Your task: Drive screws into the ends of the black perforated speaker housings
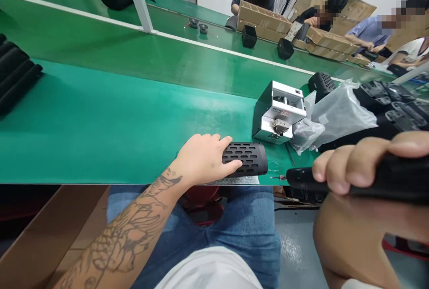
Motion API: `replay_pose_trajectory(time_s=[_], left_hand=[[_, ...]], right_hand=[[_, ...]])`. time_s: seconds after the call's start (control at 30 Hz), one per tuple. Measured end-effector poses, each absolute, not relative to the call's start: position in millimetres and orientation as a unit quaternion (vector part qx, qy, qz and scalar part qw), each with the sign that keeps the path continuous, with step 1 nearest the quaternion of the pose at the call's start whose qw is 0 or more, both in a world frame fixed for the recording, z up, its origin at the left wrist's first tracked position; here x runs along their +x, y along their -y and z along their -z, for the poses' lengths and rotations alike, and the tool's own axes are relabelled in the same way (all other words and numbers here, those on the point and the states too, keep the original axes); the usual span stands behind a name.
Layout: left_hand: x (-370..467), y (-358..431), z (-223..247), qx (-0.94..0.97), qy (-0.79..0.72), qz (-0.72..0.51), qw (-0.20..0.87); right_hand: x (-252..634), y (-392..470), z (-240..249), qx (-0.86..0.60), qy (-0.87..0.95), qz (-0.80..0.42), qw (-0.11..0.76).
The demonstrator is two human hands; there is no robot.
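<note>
My left hand (208, 159) lies over the left end of a black slotted housing (250, 158) at the table's front edge. Its thumb and fingers grip the housing, which rests on its side on a thin clear or silvery sheet (239, 180). In my right hand (348, 164), at the right, is a black electric screwdriver (301, 177), held level. Its thin bit points left, a little to the right of the housing and apart from it. My right fingers wrap round the screwdriver's body.
Behind the housing stands a silver and black screw feeder (279, 112). Plastic bags (342, 110) and black parts (392, 106) crowd the right side. Black padded pieces (16, 74) lie far left. Across the green belt (201, 63), several people work beside cardboard boxes (263, 18).
</note>
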State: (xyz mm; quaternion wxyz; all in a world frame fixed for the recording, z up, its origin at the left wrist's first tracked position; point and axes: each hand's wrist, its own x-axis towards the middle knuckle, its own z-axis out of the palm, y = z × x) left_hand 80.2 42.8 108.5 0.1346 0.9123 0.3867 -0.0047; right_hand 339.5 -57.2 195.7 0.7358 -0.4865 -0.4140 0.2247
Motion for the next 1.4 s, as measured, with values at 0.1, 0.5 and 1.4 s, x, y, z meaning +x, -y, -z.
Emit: replay_pose_trajectory(time_s=[0.1,0.5,1.4], left_hand=[[79,-44,-108,0.914,-0.384,0.002,0.129],[81,-43,-110,0.91,-0.39,0.002,0.137],[83,-43,-111,0.899,-0.41,0.021,0.15]], right_hand=[[324,60,-199,-0.478,0.446,-0.268,0.708],[294,72,-164,-0.372,0.552,-0.324,0.672],[313,71,-169,-0.402,0.547,-0.338,0.652]])
